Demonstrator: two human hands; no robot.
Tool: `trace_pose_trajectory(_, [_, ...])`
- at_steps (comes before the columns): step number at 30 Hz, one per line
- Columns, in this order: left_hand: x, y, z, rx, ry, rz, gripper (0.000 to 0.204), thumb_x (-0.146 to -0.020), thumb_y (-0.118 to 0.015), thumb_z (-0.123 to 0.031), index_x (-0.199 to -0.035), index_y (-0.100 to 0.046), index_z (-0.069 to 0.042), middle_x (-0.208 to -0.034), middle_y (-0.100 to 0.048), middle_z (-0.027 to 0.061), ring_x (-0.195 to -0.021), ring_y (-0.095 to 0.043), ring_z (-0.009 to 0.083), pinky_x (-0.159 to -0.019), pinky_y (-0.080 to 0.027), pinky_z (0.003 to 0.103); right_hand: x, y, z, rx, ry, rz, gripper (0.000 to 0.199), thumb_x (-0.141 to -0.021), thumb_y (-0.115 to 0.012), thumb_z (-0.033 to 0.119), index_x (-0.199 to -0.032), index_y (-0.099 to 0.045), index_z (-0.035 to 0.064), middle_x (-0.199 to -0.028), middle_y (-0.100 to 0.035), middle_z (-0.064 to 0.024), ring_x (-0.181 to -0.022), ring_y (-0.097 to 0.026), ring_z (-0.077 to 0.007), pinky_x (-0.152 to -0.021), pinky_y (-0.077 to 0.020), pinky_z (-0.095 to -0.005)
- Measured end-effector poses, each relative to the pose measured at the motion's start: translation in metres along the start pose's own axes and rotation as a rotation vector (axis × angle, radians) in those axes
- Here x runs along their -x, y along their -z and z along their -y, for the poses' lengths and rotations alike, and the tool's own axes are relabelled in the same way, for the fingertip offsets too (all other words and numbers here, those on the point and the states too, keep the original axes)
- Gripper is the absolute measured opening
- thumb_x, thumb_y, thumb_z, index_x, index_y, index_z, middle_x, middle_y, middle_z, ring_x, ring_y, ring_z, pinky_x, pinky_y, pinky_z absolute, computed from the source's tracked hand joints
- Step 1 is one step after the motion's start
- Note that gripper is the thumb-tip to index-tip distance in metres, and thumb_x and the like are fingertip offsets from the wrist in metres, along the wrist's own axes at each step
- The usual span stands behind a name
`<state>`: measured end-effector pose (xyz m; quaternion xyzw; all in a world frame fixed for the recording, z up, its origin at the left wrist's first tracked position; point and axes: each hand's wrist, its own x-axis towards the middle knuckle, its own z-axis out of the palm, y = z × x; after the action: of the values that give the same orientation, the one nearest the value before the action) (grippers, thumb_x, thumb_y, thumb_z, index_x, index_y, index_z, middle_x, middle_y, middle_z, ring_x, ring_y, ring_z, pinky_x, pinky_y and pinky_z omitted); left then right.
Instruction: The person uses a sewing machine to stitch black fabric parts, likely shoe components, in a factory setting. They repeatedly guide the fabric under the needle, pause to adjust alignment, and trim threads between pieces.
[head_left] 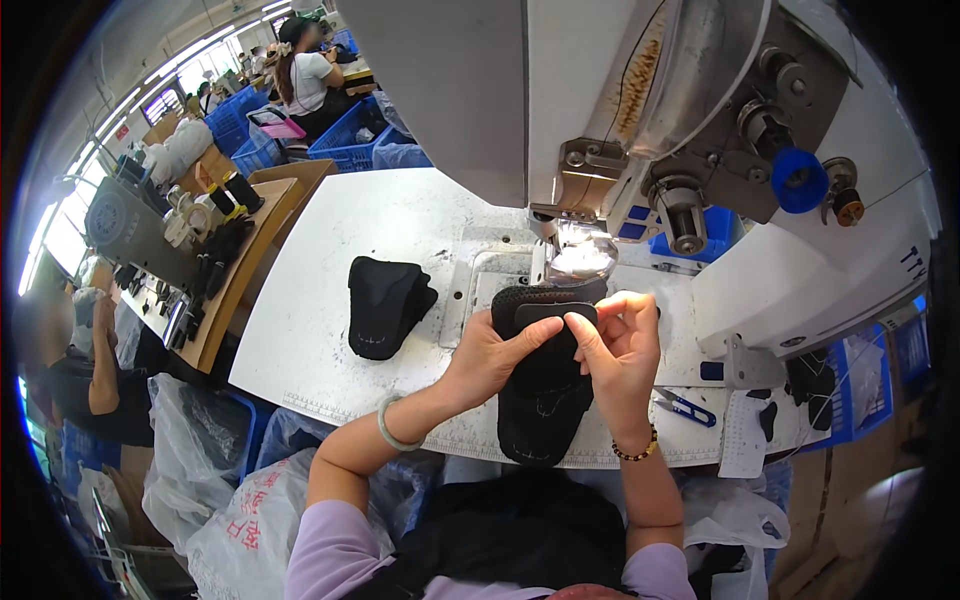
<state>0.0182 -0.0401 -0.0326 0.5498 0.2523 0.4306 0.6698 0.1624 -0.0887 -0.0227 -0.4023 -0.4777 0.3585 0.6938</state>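
Observation:
In front of the sewing machine's presser foot [541,262], both hands pinch a small rounded black patch [552,313] at the top of a black fabric piece [545,405]. My left hand [483,362] grips its left side, thumb on top and fingers hidden beneath. From the right, my right hand [622,365] closes thumb and forefinger at the patch's right edge, its other fingers curled. The long lower part of the fabric lies toward the table's front edge. A stack of black fabric pieces [388,308] rests to the left of my hands.
The sewing machine head [440,90] looms over the white table [300,270]. Blue-handled thread snips [686,407] lie right of my right wrist, near a white paper card [742,435]. Plastic bags [265,530] hang at the front left. Other people sit at the left and far back.

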Motion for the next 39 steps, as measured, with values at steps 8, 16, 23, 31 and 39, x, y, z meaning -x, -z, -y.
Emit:
trace_pose_trajectory(8, [-0.002, 0.0, -0.002, -0.036, -0.007, 0.003, 0.024, -0.09, -0.063, -0.02, -0.102, -0.064, 0.0, -0.087, -0.066, 0.0028, -0.076, -0.059, 0.0067, -0.065, -0.05, 0.022, -0.002, 0.0, -0.003, 0.033, -0.002, 0.0, 0.027, -0.083, -0.064, -0.003, -0.094, -0.04, 0.0049, -0.077, -0.051, -0.0004, -0.063, -0.051, -0.0023, -0.052, -0.0419, -0.0163])
trace_pose_trajectory(16, [-0.002, -0.001, -0.008, -0.07, -0.002, -0.044, 0.023, -0.089, -0.064, -0.021, -0.098, -0.064, 0.0, -0.085, -0.066, 0.0029, -0.074, -0.06, 0.0067, -0.064, -0.05, 0.022, 0.0, 0.01, -0.009, 0.166, 0.123, -0.022, 0.031, -0.083, -0.064, -0.003, -0.104, -0.042, 0.0031, -0.08, -0.051, -0.001, -0.066, -0.051, -0.0028, -0.057, -0.0419, -0.0165])
trace_pose_trajectory(23, [-0.003, -0.008, -0.015, 0.074, 0.076, -0.08, 0.021, -0.087, -0.065, -0.017, -0.093, -0.064, 0.003, -0.084, -0.066, 0.0049, -0.072, -0.061, 0.0088, -0.063, -0.051, 0.022, 0.007, 0.049, -0.026, 1.125, 1.141, 0.165, 0.043, -0.068, -0.067, 0.001, -0.104, -0.065, 0.0235, -0.087, -0.047, 0.0028, -0.07, -0.048, -0.0111, -0.065, -0.0385, -0.0252])
trace_pose_trajectory(31, [-0.003, 0.007, -0.041, -0.08, 0.161, -0.09, 0.03, -0.085, -0.063, -0.02, -0.1, -0.06, 0.006, -0.088, -0.064, 0.0082, -0.073, -0.062, 0.0115, -0.063, -0.052, 0.023, -0.008, 0.021, 0.012, 0.991, 0.944, 0.333, 0.041, -0.061, -0.069, 0.012, -0.102, -0.065, 0.0161, -0.09, -0.051, 0.0027, -0.074, -0.049, -0.0108, -0.069, -0.0331, -0.0286])
trace_pose_trajectory(39, [-0.044, 0.005, -0.035, 0.061, -0.018, -0.241, 0.018, -0.084, -0.058, -0.011, -0.095, -0.063, 0.002, -0.088, -0.064, 0.0055, -0.077, -0.059, 0.0108, -0.068, -0.049, 0.024, -0.043, 0.016, 0.002, 0.914, 0.837, 0.214, 0.048, -0.054, -0.071, 0.009, -0.102, -0.066, 0.0166, -0.092, -0.053, 0.0, -0.08, -0.053, -0.0183, -0.068, -0.0368, -0.0335])
